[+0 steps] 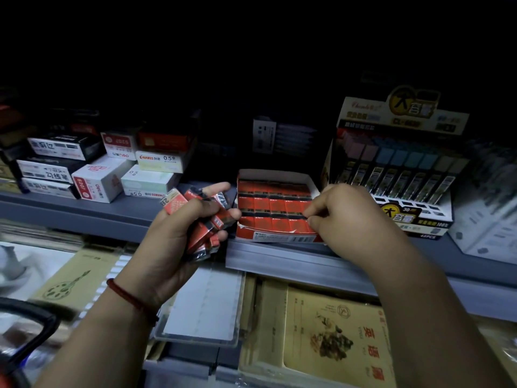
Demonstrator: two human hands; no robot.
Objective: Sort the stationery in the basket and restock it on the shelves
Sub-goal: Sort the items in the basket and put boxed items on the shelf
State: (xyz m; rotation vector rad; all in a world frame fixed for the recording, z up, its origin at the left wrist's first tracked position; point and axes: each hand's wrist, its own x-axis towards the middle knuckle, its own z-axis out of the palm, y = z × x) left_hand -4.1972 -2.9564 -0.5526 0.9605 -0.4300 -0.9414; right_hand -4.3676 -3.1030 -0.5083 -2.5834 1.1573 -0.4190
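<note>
Head view, the only one. Your left hand (179,236), centre-left of frame, has its fingers closed round a loose bunch of small red packs (208,228) marked 2B, likely erasers or leads; can't read enough to be sure. Palm faces you, wrist upright, index finger sticking out toward the display box. A red cord bracelet (131,299) sits on that wrist.

Your right hand (347,219), centre-right, is at the open red display box (275,208) on the grey shelf (112,211). Thumb and forefinger are pinched at the box's right front corner, on a pack or the box edge. Can't tell which; it's dark and the knuckles hide it. Forearm comes up from lower right, wrist bent down over the box front.

The box looks nearly full, rows tight, so slot packs singly into real gaps, same face up, labels aligned with the neighbours. Don't force; the cardboard wall would likely bulge. Keep the left-hand bunch close to the box so transfers stay short, and loosen only one pack at a time or the rest may spill.

Tall refill display (400,163) stands just right of the box, stacked white boxes (100,166) in the left of frame, notebooks (335,337) on the level below. Basket: possibly the dark rim at lower left, not certain.
</note>
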